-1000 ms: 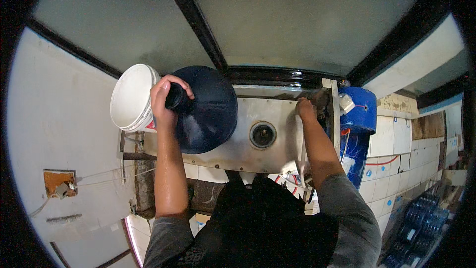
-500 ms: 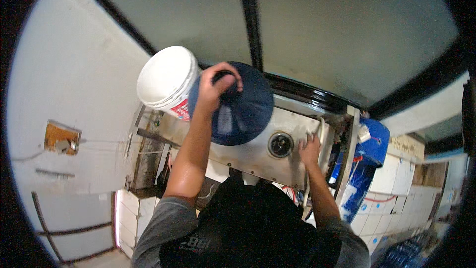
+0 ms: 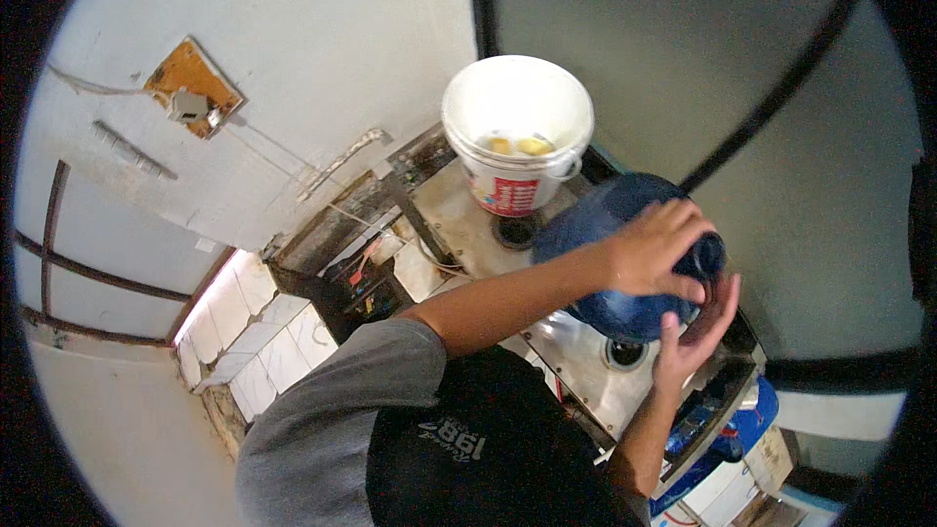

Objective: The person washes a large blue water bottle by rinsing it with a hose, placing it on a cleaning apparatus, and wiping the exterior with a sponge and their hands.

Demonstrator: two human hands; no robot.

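Note:
My left hand [image 3: 664, 254] grips the upper side of a large dark blue jug [image 3: 605, 215] beside its black neck [image 3: 710, 254]. My right hand [image 3: 695, 332] supports that jug from below the neck, fingers curved against it. The jug is tilted, its neck toward the right. It is over a steel counter [image 3: 586, 390] with round openings, one [image 3: 625, 356] just under it, another [image 3: 515, 232] near a white bucket [image 3: 517, 98]. The bucket stands behind and left of the jug, with yellow things inside that I cannot make out.
A wall [image 3: 283, 29] with a wired box [image 3: 190, 107] runs along the left. A dark-framed glazed panel [image 3: 683, 59] rises behind the counter. A blue plastic container [image 3: 756, 400] stands beyond the counter's right end. Tubes and cables hang around the counter.
The view has swung left. The jug has moved right, away from the bucket, and tilted. My right hand has left the counter's right part and joined my left on the jug.

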